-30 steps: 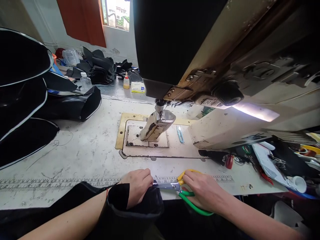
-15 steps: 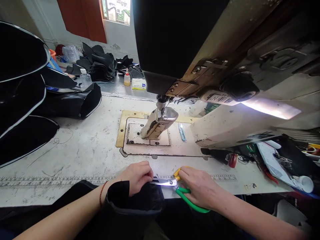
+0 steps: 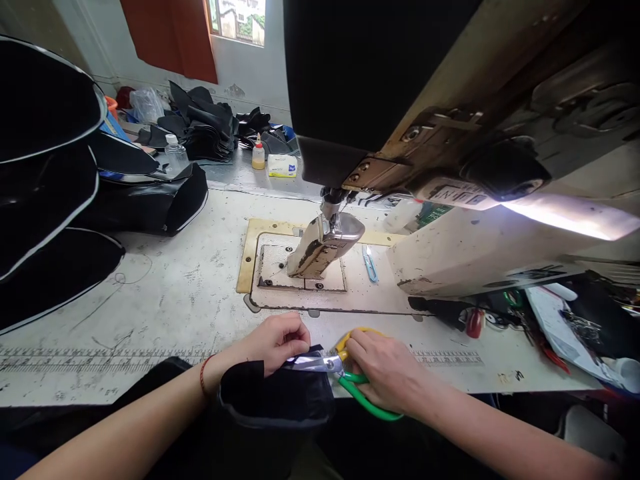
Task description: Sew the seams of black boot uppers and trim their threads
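My left hand [image 3: 283, 341] pinches the upper edge of a black tubular piece of material [image 3: 280, 400] at the table's front edge. A narrow black strip [image 3: 316, 349] shows just beside its fingertips. In my right hand [image 3: 383, 367] are scissors [image 3: 331, 364] with one yellow and one green handle. Their blades point left and lie across the edge of the black piece, just below my left fingers. The blade tips are partly hidden by the left hand and the material.
Behind my hands stands a post-bed sewing machine [image 3: 325, 243]. Small blue thread snips [image 3: 370, 264] lie on its bed. Black pieces with white edges [image 3: 55, 187] are stacked at left. A glue bottle [image 3: 258, 155] and a small box [image 3: 283, 166] stand behind. Tools clutter the right side [image 3: 565, 327].
The scissors have moved left along the material's edge, so the blades now reach under my left fingers. A bit of black strip now stands up beside the blades. The view has shifted slightly.
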`<state>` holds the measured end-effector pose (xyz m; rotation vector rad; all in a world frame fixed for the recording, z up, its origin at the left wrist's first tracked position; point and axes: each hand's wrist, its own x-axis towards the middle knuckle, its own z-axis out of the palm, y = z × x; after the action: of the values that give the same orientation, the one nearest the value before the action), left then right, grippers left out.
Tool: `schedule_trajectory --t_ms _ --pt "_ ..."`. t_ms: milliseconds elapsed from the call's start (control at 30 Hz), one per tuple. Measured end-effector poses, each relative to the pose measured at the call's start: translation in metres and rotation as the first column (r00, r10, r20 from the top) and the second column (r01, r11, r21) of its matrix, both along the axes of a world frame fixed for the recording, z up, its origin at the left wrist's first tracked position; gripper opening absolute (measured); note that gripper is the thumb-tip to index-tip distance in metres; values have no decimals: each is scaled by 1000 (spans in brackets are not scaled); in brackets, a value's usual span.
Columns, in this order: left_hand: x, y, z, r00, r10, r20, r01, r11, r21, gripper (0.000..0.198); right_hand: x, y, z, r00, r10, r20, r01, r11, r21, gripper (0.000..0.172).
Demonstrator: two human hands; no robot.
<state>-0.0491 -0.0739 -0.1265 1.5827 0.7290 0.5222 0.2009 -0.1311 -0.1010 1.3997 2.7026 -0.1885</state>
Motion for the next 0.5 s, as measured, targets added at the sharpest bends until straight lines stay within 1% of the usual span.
schedule_trajectory --t_ms 100,167,267,333,367,400,433,500 --pt "1 1 0 998 34 47 -30 996 -78 10 -13 5 2 999 0 36 2 999 -52 8" --pt "2 2 2 994 61 90 -45 985 -169 18 -21 8 2 998 15 66 -9 997 -83 10" --pt "2 6 5 969 121 218 -36 932 -360 34 -31 12 2 991 78 112 -67 993 -96 19" --pt "0 9 7 935 194 298 -48 899 -435 40 -36 15 4 985 114 129 -102 990 -98 23" --pt "-2 10 8 920 232 316 -76 897 -436 39 -38 16 5 984 123 127 -110 988 -106 24" --pt "-5 11 9 911 262 318 -119 906 -407 35 -37 17 6 986 122 118 -108 987 -119 23" --pt "-7 12 10 908 290 304 -175 919 -355 29 -36 17 7 988 113 103 -99 987 -130 21" --pt "-12 13 15 925 314 216 -277 943 -182 22 -28 16 8 995 69 76 -57 988 -146 16"
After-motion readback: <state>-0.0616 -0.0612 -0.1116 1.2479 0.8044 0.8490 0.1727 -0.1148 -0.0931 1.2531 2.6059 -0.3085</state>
